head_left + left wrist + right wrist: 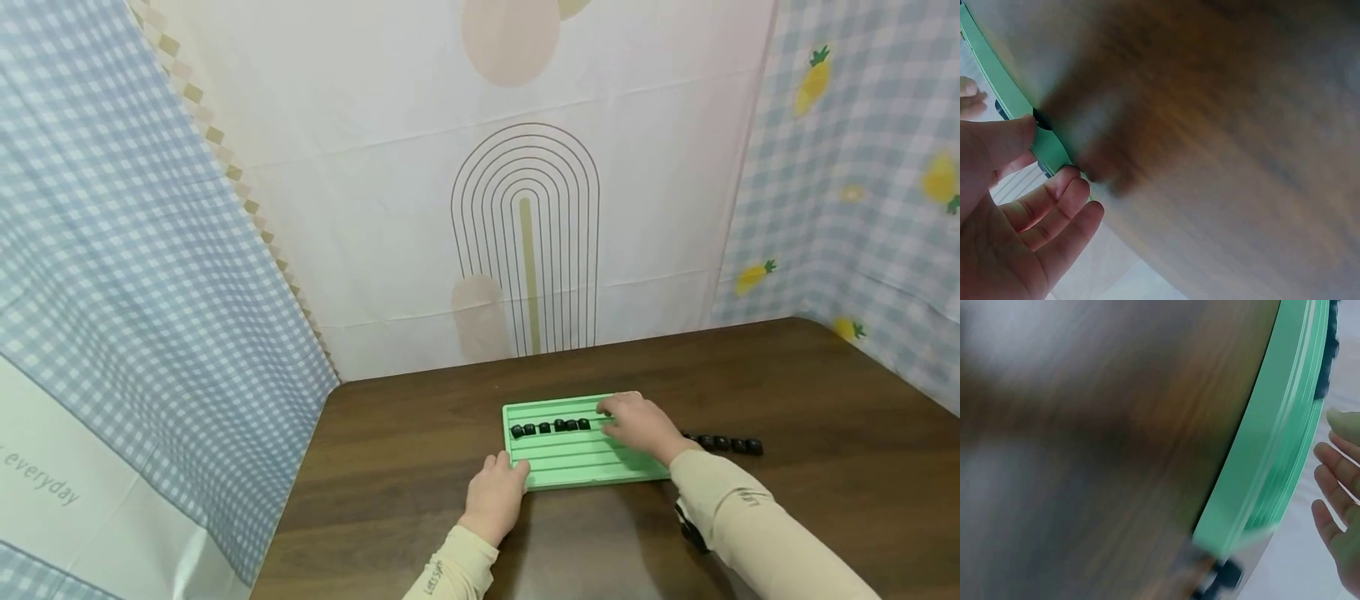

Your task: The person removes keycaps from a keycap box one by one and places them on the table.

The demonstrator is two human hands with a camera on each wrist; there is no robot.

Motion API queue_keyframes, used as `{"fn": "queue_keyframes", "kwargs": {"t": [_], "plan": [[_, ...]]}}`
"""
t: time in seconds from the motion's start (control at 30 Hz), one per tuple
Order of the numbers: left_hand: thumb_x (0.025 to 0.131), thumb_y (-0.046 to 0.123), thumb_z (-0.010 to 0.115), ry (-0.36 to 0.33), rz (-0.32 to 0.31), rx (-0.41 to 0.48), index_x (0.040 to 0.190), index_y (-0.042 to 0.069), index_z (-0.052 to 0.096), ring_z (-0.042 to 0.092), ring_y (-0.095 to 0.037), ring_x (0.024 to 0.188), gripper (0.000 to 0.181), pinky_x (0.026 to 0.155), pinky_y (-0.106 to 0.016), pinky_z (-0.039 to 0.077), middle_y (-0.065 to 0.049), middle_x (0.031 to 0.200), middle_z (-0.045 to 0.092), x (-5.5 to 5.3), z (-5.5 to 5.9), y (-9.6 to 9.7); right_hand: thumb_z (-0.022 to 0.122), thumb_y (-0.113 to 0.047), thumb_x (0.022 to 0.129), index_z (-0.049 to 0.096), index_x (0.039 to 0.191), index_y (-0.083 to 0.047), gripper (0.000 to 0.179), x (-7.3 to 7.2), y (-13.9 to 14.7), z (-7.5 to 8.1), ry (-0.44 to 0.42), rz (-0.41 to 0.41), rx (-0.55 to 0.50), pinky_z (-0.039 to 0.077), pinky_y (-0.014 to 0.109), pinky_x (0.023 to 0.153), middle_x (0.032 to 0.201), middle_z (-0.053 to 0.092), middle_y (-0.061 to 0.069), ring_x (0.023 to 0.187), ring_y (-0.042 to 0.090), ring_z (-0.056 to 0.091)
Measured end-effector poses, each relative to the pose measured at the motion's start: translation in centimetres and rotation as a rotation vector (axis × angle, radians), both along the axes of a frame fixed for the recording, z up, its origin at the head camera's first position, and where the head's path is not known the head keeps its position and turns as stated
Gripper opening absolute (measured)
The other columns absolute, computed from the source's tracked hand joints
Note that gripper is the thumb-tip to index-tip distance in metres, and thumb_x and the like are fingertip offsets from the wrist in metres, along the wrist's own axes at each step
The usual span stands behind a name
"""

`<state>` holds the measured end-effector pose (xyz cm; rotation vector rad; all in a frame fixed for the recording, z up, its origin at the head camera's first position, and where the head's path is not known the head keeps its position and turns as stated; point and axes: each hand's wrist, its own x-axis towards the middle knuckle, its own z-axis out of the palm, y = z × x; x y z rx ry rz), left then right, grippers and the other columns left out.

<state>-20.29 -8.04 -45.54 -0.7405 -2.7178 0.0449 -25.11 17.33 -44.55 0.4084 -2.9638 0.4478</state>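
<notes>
A light green tray with raised lengthwise ridges lies flat on the table. Several small black cube-like pieces stand in a row along one of its upper grooves, toward the left. At the front left corner, my left hand grips the tray's edge; in the left wrist view its thumb and fingers pinch the green wall. Over the tray's right part hovers my right hand, just right of the row. In the right wrist view that hand's fingers are spread, with nothing seen between them.
More black pieces lie in a line on the table right of the tray, partly hidden by the right wrist. The brown wooden table meets a patterned cloth backdrop behind, and checked cloth hangs at both sides.
</notes>
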Motion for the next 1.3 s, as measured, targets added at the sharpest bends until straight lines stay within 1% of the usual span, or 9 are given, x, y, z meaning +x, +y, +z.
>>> {"fn": "queue_keyframes", "kwargs": {"t": [0.13, 0.27, 0.37, 0.5, 0.73, 0.87, 1.13, 1.23, 1.3], "plan": [[0.083, 0.025, 0.066, -0.009, 0.001, 0.002, 0.087, 0.018, 0.058, 0.05, -0.018, 0.072, 0.012, 0.047, -0.025, 0.044, -0.006, 0.083, 0.053, 0.0, -0.1, 0.0, 0.065, -0.018, 0.084, 0.062, 0.11, -0.004, 0.029, -0.6, -2.0, -0.3, -0.009, 0.017, 0.017, 0.046, 0.048, 0.087, 0.111, 0.063, 0.013, 0.106, 0.033, 0.056], [0.083, 0.025, 0.066, -0.016, 0.0, 0.006, 0.087, 0.017, 0.057, 0.05, -0.018, 0.072, 0.013, 0.048, -0.026, 0.044, -0.006, 0.083, 0.053, 0.0, 0.0, -0.1, 0.064, -0.016, 0.085, 0.062, 0.107, -0.004, 0.025, -0.9, -3.2, -0.5, -0.004, 0.014, 0.043, 0.048, 0.046, 0.082, 0.106, 0.062, 0.013, 0.101, 0.033, 0.057], [0.082, 0.025, 0.066, 0.003, 0.0, 0.004, 0.087, 0.017, 0.057, 0.05, -0.018, 0.071, 0.013, 0.047, -0.026, 0.044, -0.005, 0.082, 0.053, 0.0, -0.1, -0.1, 0.065, -0.014, 0.085, 0.063, 0.104, -0.005, 0.022, -1.0, -3.5, -0.6, 0.006, -0.002, 0.056, 0.049, 0.044, 0.078, 0.101, 0.061, 0.011, 0.096, 0.03, 0.058], [0.083, 0.025, 0.066, 0.02, -0.003, 0.006, 0.087, 0.017, 0.057, 0.049, -0.018, 0.07, 0.012, 0.047, -0.026, 0.043, -0.005, 0.081, 0.052, -0.1, -0.1, 0.0, 0.065, -0.013, 0.084, 0.063, 0.102, -0.005, 0.019, -1.2, -3.6, -0.6, 0.016, -0.016, 0.055, 0.049, 0.042, 0.077, 0.097, 0.06, 0.009, 0.092, 0.028, 0.059], [0.082, 0.024, 0.067, 0.009, -0.002, 0.009, 0.089, 0.018, 0.058, 0.05, -0.019, 0.072, 0.014, 0.046, -0.026, 0.043, -0.006, 0.083, 0.052, -0.1, -0.1, 0.0, 0.065, -0.012, 0.084, 0.064, 0.1, -0.006, 0.017, -1.3, -3.7, -0.6, 0.019, -0.025, 0.064, 0.05, 0.041, 0.075, 0.095, 0.06, 0.009, 0.09, 0.028, 0.059], [0.082, 0.024, 0.068, 0.017, -0.004, 0.008, 0.088, 0.017, 0.058, 0.05, -0.019, 0.072, 0.014, 0.046, -0.026, 0.043, -0.006, 0.082, 0.053, -0.1, -0.1, 0.0, 0.065, -0.012, 0.084, 0.064, 0.1, -0.006, 0.017, -1.3, -3.7, -0.8, 0.028, -0.025, 0.072, 0.05, 0.041, 0.075, 0.095, 0.06, 0.009, 0.09, 0.028, 0.059], [0.082, 0.025, 0.067, 0.009, -0.001, 0.005, 0.088, 0.018, 0.057, 0.05, -0.018, 0.072, 0.013, 0.047, -0.026, 0.044, -0.005, 0.082, 0.052, -0.2, -0.5, 0.0, 0.066, -0.013, 0.083, 0.064, 0.098, -0.007, 0.016, -1.3, -3.5, -1.2, 0.06, -0.027, 0.072, 0.05, 0.041, 0.074, 0.094, 0.061, 0.008, 0.091, 0.028, 0.059], [0.082, 0.026, 0.066, 0.005, 0.0, -0.006, 0.089, 0.019, 0.057, 0.05, -0.018, 0.072, 0.013, 0.047, -0.026, 0.043, -0.005, 0.083, 0.052, -0.3, -0.5, 0.0, 0.066, -0.012, 0.083, 0.064, 0.099, -0.007, 0.017, -1.0, -2.9, -0.8, 0.081, -0.02, 0.055, 0.05, 0.041, 0.074, 0.095, 0.061, 0.008, 0.09, 0.027, 0.059], [0.082, 0.026, 0.067, 0.009, 0.003, -0.017, 0.09, 0.019, 0.058, 0.05, -0.018, 0.073, 0.014, 0.047, -0.025, 0.044, -0.005, 0.083, 0.052, -0.3, -0.4, -0.2, 0.066, -0.012, 0.083, 0.064, 0.099, -0.007, 0.017, -0.7, -2.3, -0.3, 0.097, -0.016, 0.032, 0.05, 0.04, 0.073, 0.095, 0.062, 0.008, 0.089, 0.027, 0.059]]}}
